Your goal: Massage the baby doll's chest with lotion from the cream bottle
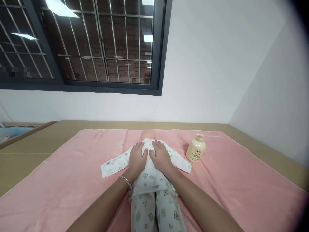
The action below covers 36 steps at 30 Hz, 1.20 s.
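Note:
A baby doll (152, 174) in a white printed top and trousers lies stretched out, its bald head (148, 134) pointing away from me. My left hand (138, 158) rests flat on the left side of its upper body, fingers extended. On the right side, my right hand (161, 157) lies flat too, thumb pointing inward. Both hands hold nothing, and their thumbs are a small gap apart. The doll's sleeves (116, 164) spread out to either side. Whether it lies face up or face down I cannot tell.
A pale yellow pump bottle (196, 149) stands right of the doll on a pink sheet (72, 180). The sheet covers a tan padded surface (48, 138) that meets a white wall (205, 64). Above is a dark-framed window (108, 87) with metal bars.

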Motion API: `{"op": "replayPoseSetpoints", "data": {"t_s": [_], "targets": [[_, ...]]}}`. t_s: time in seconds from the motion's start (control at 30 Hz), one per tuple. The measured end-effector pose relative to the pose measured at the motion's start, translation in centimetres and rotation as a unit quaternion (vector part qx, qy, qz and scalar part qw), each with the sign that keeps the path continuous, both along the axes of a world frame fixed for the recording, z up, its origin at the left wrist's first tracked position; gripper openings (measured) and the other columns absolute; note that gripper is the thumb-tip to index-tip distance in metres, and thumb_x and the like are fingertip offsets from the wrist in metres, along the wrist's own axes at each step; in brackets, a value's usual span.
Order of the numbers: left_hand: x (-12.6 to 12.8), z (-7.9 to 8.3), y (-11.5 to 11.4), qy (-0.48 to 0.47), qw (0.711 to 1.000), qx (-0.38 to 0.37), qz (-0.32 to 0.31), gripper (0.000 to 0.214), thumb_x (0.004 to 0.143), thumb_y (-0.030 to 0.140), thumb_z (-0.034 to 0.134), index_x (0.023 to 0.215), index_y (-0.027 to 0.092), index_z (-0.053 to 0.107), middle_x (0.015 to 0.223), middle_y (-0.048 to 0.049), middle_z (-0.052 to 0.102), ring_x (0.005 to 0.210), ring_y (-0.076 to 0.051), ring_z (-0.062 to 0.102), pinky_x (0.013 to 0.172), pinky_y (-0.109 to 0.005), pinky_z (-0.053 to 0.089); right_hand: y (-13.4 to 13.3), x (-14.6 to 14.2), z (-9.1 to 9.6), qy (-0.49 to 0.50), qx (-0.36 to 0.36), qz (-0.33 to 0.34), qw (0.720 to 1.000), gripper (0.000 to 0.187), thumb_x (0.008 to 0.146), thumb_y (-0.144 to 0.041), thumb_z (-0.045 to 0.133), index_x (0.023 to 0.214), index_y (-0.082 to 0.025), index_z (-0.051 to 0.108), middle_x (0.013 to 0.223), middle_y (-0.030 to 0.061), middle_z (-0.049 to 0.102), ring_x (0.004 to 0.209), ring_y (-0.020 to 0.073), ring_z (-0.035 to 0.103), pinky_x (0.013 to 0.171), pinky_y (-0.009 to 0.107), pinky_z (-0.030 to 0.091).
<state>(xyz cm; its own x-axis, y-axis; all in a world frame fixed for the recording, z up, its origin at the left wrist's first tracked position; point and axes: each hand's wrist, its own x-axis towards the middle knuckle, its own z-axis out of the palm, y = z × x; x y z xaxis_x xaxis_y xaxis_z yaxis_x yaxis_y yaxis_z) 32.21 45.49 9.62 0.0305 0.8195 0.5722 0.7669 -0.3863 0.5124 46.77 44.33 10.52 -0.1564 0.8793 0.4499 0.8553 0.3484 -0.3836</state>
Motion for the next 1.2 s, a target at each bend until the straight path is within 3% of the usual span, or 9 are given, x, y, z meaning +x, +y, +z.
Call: {"op": "replayPoseSetpoints", "data": {"t_s": [1.2], "targets": [[0.03, -0.06, -0.29, -0.009, 1.000, 0.001, -0.002, 0.035, 0.089, 0.029, 0.045, 0.121, 0.017, 0.057, 0.125, -0.0112, 0.060, 0.120, -0.028, 0.052, 0.105, -0.050, 0.039, 0.18, -0.01, -0.31, -0.002, -0.001, -0.003, 1.000, 0.049, 0.095, -0.030, 0.040, 0.141, -0.012, 0.045, 0.146, 0.0107, 0.038, 0.137, 0.0264, 0.027, 0.114, 0.042, 0.020]]}}
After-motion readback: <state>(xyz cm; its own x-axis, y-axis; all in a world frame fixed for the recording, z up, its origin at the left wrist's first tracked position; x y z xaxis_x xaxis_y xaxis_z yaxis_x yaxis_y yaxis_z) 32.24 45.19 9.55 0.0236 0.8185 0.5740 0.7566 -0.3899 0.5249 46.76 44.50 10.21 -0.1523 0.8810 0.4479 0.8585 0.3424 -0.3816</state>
